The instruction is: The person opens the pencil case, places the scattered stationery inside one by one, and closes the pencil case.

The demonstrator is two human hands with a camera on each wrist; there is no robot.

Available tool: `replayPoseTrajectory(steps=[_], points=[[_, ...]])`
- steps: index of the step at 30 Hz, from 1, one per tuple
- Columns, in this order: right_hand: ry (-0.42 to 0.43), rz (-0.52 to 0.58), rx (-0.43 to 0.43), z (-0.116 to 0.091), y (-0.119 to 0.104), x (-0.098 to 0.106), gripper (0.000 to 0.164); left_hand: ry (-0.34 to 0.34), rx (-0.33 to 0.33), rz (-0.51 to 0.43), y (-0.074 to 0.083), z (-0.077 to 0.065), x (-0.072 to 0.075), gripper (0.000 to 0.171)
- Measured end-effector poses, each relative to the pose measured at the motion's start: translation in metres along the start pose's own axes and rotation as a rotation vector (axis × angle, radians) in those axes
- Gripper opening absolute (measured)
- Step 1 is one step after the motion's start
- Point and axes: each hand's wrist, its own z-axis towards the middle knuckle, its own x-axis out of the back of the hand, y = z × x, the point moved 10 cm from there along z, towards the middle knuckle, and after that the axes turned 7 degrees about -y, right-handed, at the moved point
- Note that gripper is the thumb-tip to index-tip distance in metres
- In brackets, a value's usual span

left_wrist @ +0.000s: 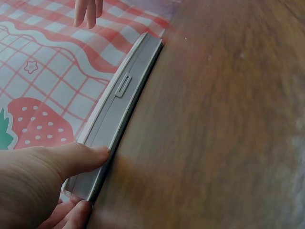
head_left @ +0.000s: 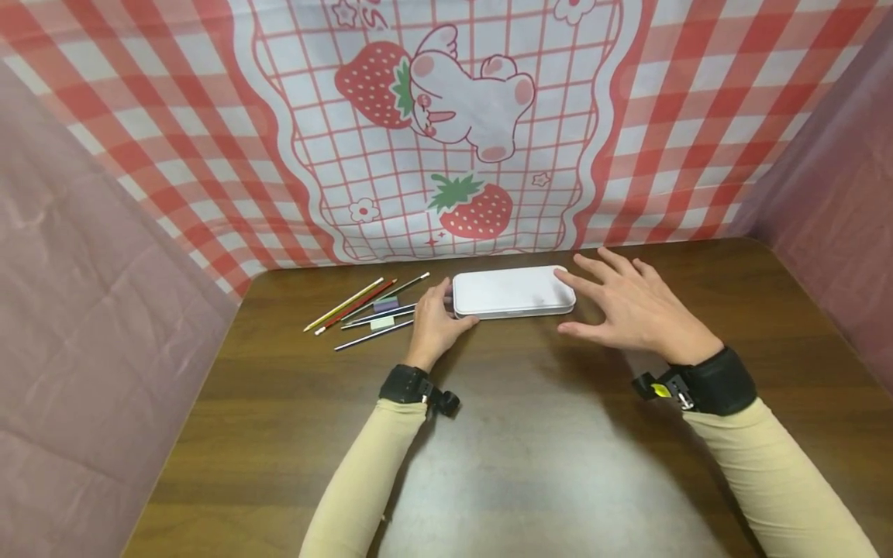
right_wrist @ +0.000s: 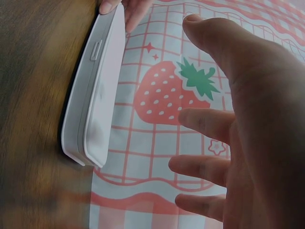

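Note:
A closed white pencil case (head_left: 512,291) lies on the table near its back edge. My left hand (head_left: 434,322) grips the case's left end, the thumb on its front side and the fingers curled at the end. In the left wrist view that thumb presses the front wall of the case (left_wrist: 102,126), short of the small raised latch (left_wrist: 123,85). Over the right end, my right hand (head_left: 624,306) is held with fingers spread and nothing in them. The right wrist view has its fingers apart from the case (right_wrist: 102,102).
Left of the case lie a yellow pencil (head_left: 343,304), a red pencil (head_left: 356,307) and several dark pencils. Among them sit a purple eraser (head_left: 386,304) and a pale green eraser (head_left: 382,323). A checked strawberry cloth (head_left: 488,101) hangs behind the wooden table (head_left: 516,434).

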Motion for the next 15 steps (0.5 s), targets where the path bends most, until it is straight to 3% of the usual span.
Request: replayPoseTrajectory(steps=[4, 15], points=[[-0.001, -0.005, -0.001, 0.0003, 0.0002, 0.0007, 0.091, 0.001, -0.003, -0.003, -0.0013, 0.0004, 0.0012, 0.079], [-0.019, 0.016, -0.023, -0.0013, 0.0034, 0.0020, 0.090, 0.000, 0.011, -0.028, -0.0076, 0.0028, 0.0036, 0.072]])
